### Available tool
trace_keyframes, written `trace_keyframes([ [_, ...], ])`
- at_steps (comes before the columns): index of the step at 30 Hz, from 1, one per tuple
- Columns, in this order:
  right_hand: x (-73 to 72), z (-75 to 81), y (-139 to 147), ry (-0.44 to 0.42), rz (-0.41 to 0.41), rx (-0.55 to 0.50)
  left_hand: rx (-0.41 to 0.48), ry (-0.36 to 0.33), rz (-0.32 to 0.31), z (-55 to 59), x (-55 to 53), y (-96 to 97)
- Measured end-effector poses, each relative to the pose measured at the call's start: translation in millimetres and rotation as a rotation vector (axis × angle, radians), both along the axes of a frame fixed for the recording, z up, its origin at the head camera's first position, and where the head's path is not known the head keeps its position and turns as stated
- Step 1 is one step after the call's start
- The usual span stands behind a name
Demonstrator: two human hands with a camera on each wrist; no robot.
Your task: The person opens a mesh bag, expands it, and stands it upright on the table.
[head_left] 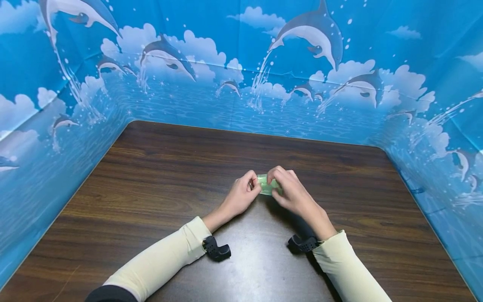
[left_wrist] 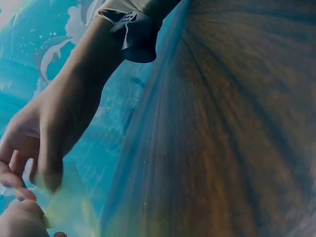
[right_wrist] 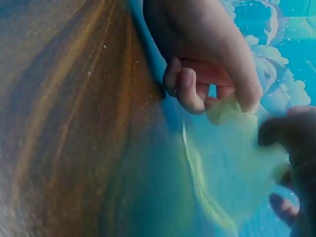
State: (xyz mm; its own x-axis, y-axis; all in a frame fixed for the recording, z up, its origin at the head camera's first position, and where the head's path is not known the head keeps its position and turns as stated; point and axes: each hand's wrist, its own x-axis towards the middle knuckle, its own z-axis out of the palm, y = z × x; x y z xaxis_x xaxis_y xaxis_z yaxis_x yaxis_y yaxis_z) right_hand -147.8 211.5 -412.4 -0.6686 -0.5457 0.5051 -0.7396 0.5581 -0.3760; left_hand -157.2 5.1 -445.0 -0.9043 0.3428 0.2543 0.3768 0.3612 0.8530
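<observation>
A small, see-through green plastic piece, like a thin bag or film (head_left: 263,184), is held up over the table between the two hands. In the head view my left hand (head_left: 243,191) pinches its left edge between thumb and fingers. The right wrist view shows this left hand (right_wrist: 212,64) gripping a gathered corner, with the film spreading below it and a pale green edge running down. My right hand (head_left: 290,191) is bent over the film's right part, thumb and index fingertips apart. Close to the camera, that hand (right_wrist: 301,158) is dark and blurred at the film's side.
The dark wood-grain table (head_left: 162,176) lies beneath both hands. Around its far and side edges hangs a blue dolphin-print curtain (head_left: 211,100). A black wrist camera (head_left: 216,249) is strapped to the left wrist and another black camera (head_left: 302,243) to the right.
</observation>
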Motion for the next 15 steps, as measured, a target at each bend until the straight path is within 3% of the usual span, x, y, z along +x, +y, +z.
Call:
trace_keyframes([
  [10, 0.6, -0.7, 0.4, -0.193, -0.222, 0.097, -0.115, 0.141, -0.041, -1.4, 1.5, 1.9],
  [15, 0.5, -0.3, 0.8, -0.190, -0.278, 0.119, -0.219, 0.164, -0.011, 0.0, 2.5, 3.7],
])
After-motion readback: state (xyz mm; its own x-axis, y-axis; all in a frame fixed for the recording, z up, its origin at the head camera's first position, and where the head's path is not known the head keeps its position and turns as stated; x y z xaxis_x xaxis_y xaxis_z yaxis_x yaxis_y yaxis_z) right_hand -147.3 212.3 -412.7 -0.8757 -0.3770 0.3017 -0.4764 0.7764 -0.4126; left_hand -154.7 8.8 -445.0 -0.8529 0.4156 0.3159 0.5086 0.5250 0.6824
